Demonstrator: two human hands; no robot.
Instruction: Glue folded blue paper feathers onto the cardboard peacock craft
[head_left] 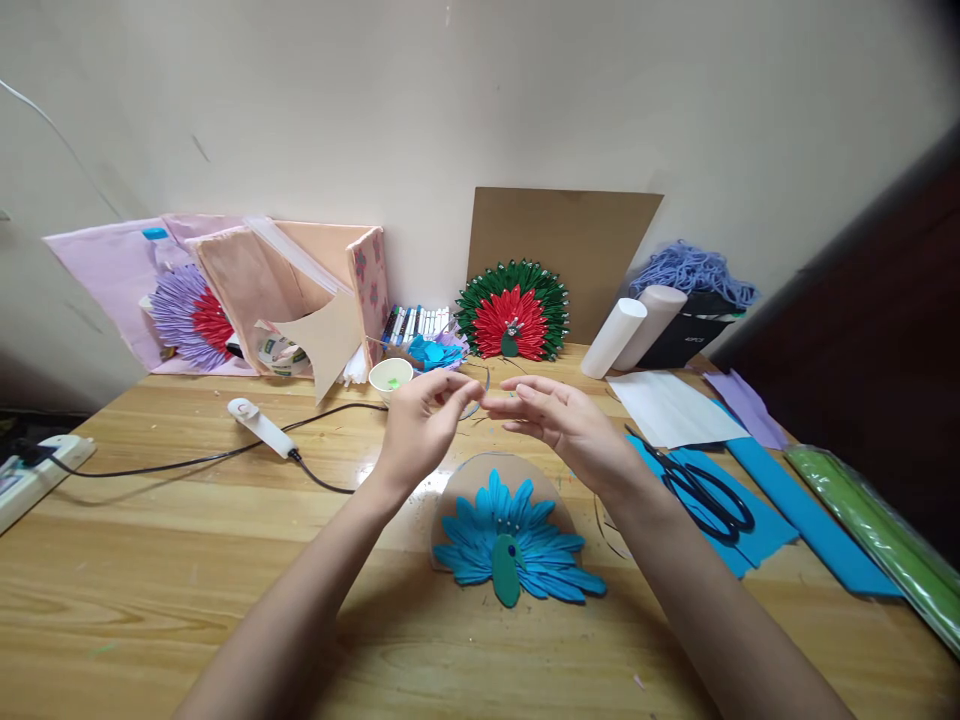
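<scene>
My left hand [427, 425] is raised above the table, thumb and forefinger pressed together. Whatever its fingertips may pinch is too small to make out. Close by, my right hand [566, 420] has its fingers stretched out with gaps between them, the tips almost meeting the left fingertips. Below both hands lies a paper peacock [506, 570] with a green body, a dark blue eye and blue petal-like feathers. It rests on a round cardboard disc [457, 490] whose upper part shows bare.
A white bowl [391, 375] stands behind my left hand. Black scissors [709, 500] lie on blue sheets to the right. A white corded device [261, 428] is at left. A red-and-green peacock [511, 310] leans against brown cardboard [562, 240] at the back.
</scene>
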